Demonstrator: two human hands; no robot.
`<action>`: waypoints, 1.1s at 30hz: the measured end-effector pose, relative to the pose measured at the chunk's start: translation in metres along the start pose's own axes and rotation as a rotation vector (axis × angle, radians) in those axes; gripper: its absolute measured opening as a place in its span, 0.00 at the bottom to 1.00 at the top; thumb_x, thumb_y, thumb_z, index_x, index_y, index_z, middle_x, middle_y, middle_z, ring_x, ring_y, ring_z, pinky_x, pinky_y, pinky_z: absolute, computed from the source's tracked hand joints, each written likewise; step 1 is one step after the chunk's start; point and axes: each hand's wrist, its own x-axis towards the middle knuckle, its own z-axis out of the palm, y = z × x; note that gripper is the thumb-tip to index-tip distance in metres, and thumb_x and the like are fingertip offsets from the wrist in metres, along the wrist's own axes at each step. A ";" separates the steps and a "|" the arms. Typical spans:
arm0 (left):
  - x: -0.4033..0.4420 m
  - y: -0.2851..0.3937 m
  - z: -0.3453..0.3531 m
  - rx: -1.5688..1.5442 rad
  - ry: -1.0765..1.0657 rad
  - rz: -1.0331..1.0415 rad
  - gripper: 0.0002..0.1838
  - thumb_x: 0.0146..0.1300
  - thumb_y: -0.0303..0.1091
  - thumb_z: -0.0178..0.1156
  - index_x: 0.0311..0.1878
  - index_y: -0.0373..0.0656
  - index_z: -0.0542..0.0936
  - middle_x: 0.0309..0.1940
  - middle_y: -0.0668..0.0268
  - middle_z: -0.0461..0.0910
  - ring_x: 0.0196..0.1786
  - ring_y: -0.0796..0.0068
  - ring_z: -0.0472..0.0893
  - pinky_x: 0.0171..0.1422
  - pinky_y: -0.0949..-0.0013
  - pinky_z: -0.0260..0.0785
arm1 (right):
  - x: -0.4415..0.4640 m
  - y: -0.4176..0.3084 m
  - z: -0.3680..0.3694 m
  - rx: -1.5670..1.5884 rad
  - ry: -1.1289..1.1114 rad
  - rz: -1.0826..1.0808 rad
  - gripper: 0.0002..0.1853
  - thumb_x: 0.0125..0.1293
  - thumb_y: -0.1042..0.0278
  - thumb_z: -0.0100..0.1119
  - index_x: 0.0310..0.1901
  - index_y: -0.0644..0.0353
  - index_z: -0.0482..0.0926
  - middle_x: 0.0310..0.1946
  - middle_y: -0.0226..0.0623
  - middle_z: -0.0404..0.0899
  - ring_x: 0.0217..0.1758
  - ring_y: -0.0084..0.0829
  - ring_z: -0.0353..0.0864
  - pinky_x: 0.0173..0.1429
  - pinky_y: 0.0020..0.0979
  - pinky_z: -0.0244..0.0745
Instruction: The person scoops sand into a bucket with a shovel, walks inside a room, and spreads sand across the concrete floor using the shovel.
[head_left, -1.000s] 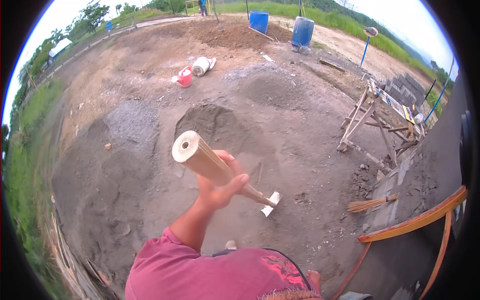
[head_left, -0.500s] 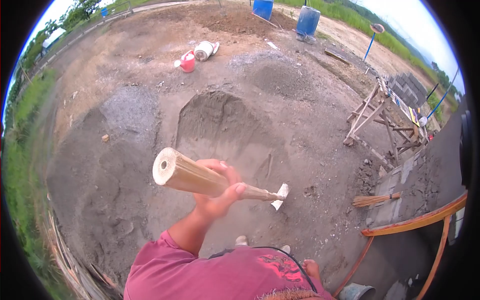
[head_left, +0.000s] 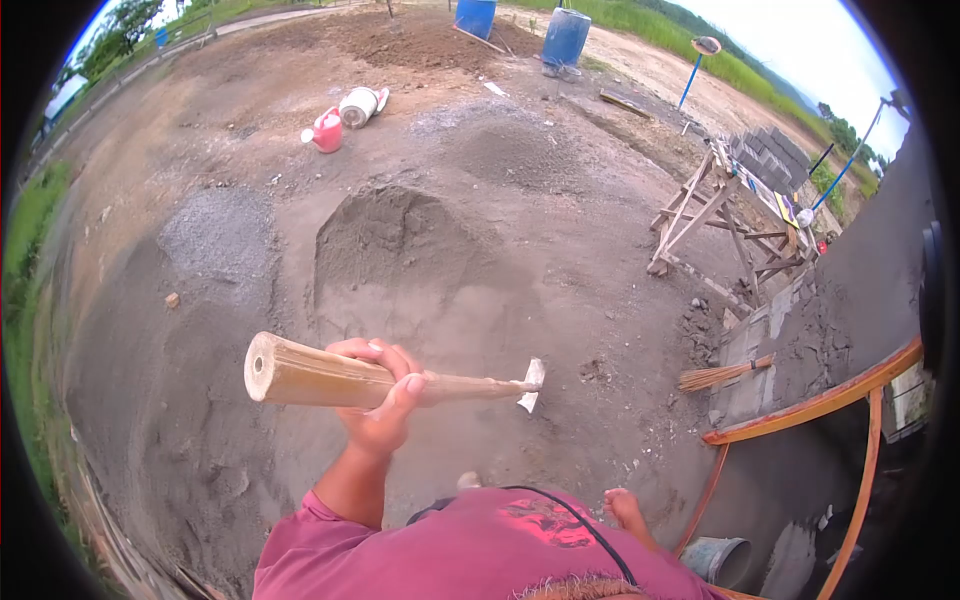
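Observation:
My left hand (head_left: 380, 400) is wrapped round a thick bamboo handle (head_left: 310, 374), thumb on top. The handle's round cut end points left, and a pale metal hoe blade (head_left: 533, 386) sits at its far right end, over grey sandy ground. My right hand (head_left: 622, 506) hangs low beside the red shirt, away from the tool; its fingers look curled, but whether anything is in them cannot be made out. A grey sand mound (head_left: 385, 235) rises beyond the handle.
A red watering can (head_left: 326, 132) and a white bucket (head_left: 357, 107) lie further out. Blue drums (head_left: 566, 38) stand at the back. To the right are a wooden trestle (head_left: 715, 215), a stick broom (head_left: 725, 373), an orange curved frame (head_left: 815, 398) and a bucket (head_left: 715, 560).
The bamboo handle has swung from a steep diagonal to nearly level, its thick end moving left and down with my left hand. The view has tilted down and shifted a little right.

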 end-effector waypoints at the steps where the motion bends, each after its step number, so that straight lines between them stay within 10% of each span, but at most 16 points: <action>1: -0.002 0.002 0.004 0.005 -0.003 0.006 0.24 0.60 0.21 0.63 0.54 0.46 0.61 0.26 0.67 0.68 0.25 0.75 0.71 0.35 0.66 0.74 | -0.001 -0.007 0.001 -0.002 0.000 0.006 0.09 0.66 0.65 0.65 0.42 0.61 0.80 0.28 0.33 0.81 0.27 0.26 0.80 0.27 0.30 0.74; 33: -0.042 -0.028 0.269 0.023 -0.244 0.022 0.19 0.66 0.21 0.61 0.57 0.36 0.67 0.31 0.62 0.74 0.34 0.70 0.73 0.44 0.62 0.69 | -0.051 0.239 -0.133 -0.173 0.302 -0.049 0.17 0.65 0.51 0.60 0.34 0.59 0.85 0.24 0.39 0.83 0.26 0.34 0.82 0.38 0.37 0.77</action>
